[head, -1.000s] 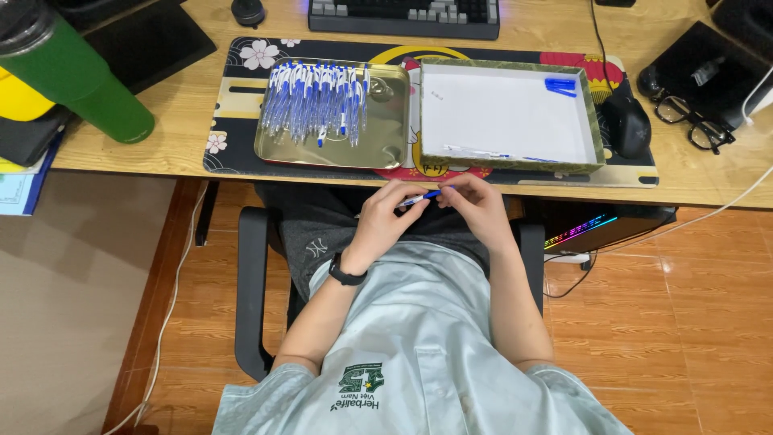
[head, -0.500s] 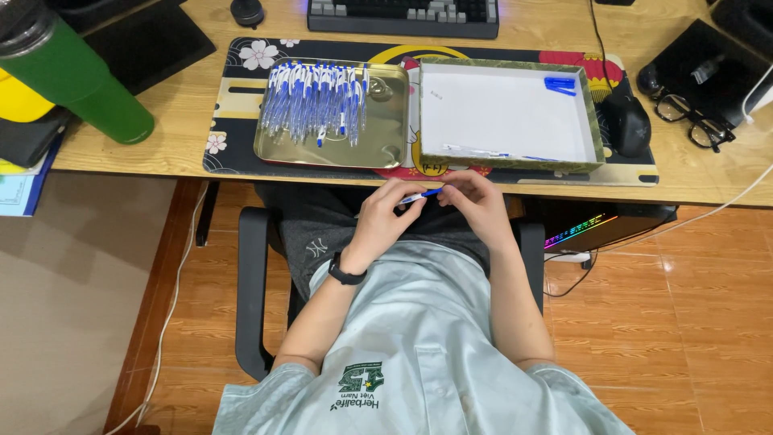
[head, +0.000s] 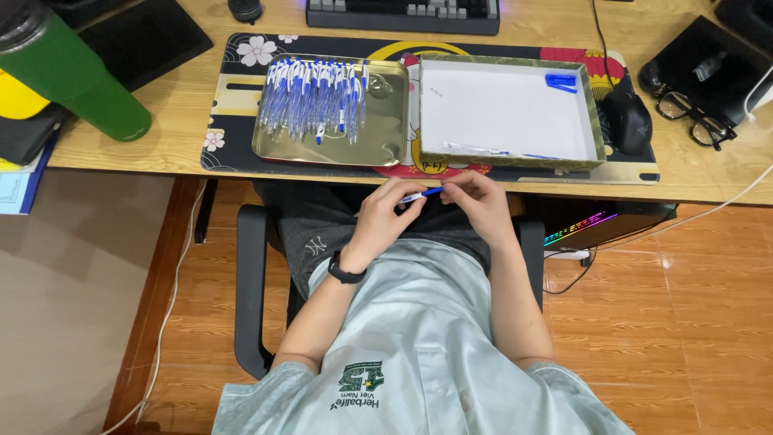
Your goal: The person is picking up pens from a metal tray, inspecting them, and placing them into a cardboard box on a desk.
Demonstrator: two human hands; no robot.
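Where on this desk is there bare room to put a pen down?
The white box is mostly bare between the blue caps at its far right corner and the pens along its near wall. The gold tray is free on its right side; its left is crowded with pens. Both hands, left and right, hold a pen.

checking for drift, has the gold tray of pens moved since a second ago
No. The gold tray sits in the same spot on the desk mat, left of the white-lined box, as before.

Tray (head: 386, 145) of pens (head: 314, 97) lies left of box (head: 592, 121), keyboard (head: 403, 14) behind.
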